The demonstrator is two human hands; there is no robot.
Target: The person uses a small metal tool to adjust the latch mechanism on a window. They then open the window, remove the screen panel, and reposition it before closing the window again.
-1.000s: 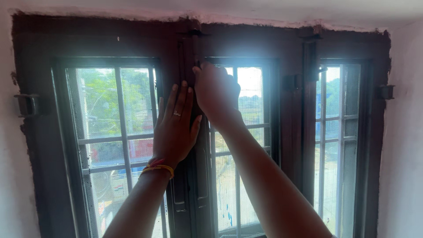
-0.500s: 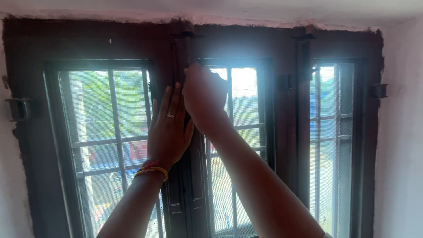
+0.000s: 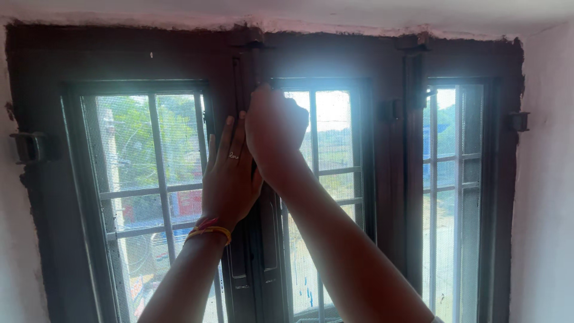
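Far left of both hands, a dark metal bracket (image 3: 27, 148) juts from the edge of the frame, against the rough plaster wall (image 3: 15, 251)

Left sash (image 3: 143, 197): mesh-screened glass with pale bars behind, lying left of the left hand

Left hand (image 3: 230, 173) is opened flat, fingers together and pointing up, palm pressed on the dark wooden window frame (image 3: 119, 57) where the left sash's inner stile meets the centre post. It grips nothing. Ring on one finger, orange and red thread bands at the wrist

Centre post (image 3: 254, 263) runs straight up and down between the two hands, its long axis vertical, from below the wrists to the top rail above the knuckles

Right hand (image 3: 275, 128) is closed into a loose fist, just right of and slightly higher than the left, touching it along the thumb side. It sits on the post's upper part, nearer the top rail than the left hand. Whatever it may hold is hidden behind the knuckles and washed out by backlight; I cannot tell if it clasps a latch or only pushes

Middle sash (image 3: 329, 179) lies right of the right hand, forearm crossing its lower panes

Further right, well apart from both hands, a second post with small hardware (image 3: 391, 109), then the narrow right sash (image 3: 454, 197) and another bracket (image 3: 518, 121) at the wall
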